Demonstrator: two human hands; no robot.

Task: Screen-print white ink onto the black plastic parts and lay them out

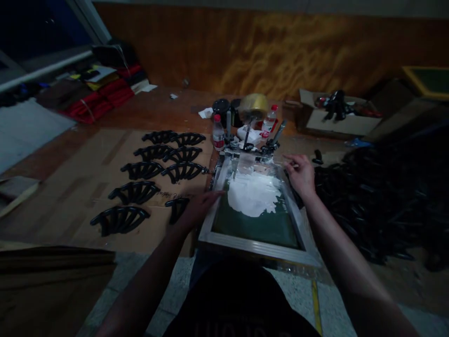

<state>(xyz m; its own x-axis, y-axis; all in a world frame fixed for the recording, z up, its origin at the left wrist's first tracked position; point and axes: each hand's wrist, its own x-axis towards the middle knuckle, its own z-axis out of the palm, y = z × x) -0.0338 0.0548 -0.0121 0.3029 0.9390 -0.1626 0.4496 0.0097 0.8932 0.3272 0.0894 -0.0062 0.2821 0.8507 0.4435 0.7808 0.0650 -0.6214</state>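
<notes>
A screen-printing frame (259, 246) with a metal border and green mesh lies in front of me, white ink (250, 194) spread over its upper half. My left hand (201, 208) is at the frame's left edge, dim, its fingers stretched toward the border. Beyond the right border, my right hand (302, 174) has its fingers curled in a pinch; whatever they hold, if anything, is hidden. A hinge clamp (249, 150) stands at the frame's far end. Close by my left hand, a small group of black curved pieces (177, 206) rests on cardboard.
Rows of black curved pieces (121, 220) lie on the cardboard sheet (70, 201) at left. A large dark pile of pieces (361, 201) fills the right. Behind the clamp stand red-capped bottles (218, 135) and a tape roll (253, 105). An open carton (342, 122) sits back right.
</notes>
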